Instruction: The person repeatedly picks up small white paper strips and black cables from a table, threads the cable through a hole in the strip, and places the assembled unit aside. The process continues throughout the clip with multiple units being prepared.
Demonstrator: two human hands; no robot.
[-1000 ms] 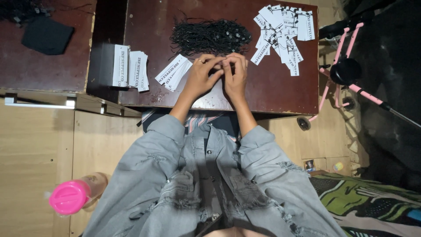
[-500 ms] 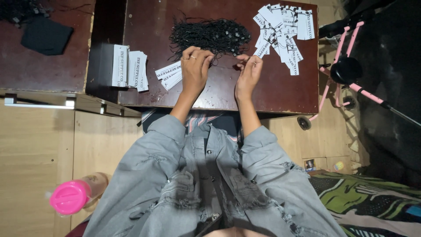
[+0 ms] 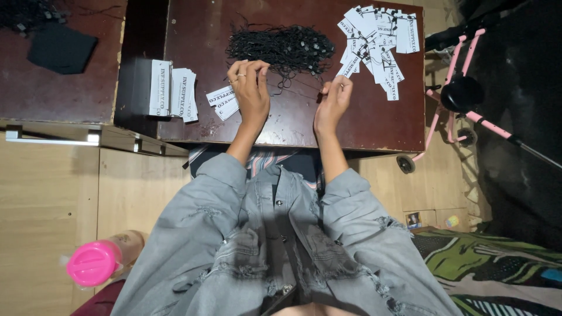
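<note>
left hand (image 3: 250,88) pinches a thin black string near the tangled pile of black strings (image 3: 280,48) at the far side of the dark red surface (image 3: 374,126). right hand (image 3: 333,102) is curled shut, pinching the string's other end. white paper tags (image 3: 222,101) lie just left of the left hand.

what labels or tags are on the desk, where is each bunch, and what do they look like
Loose tags: far right corner of the table, scattered white rectangles with black print.
Stacked tags: left edge, neat white piles.
Few tags: beside the left hand, white, fanned out.
Small picture card: on the floor, right side, too small to tell.
</note>
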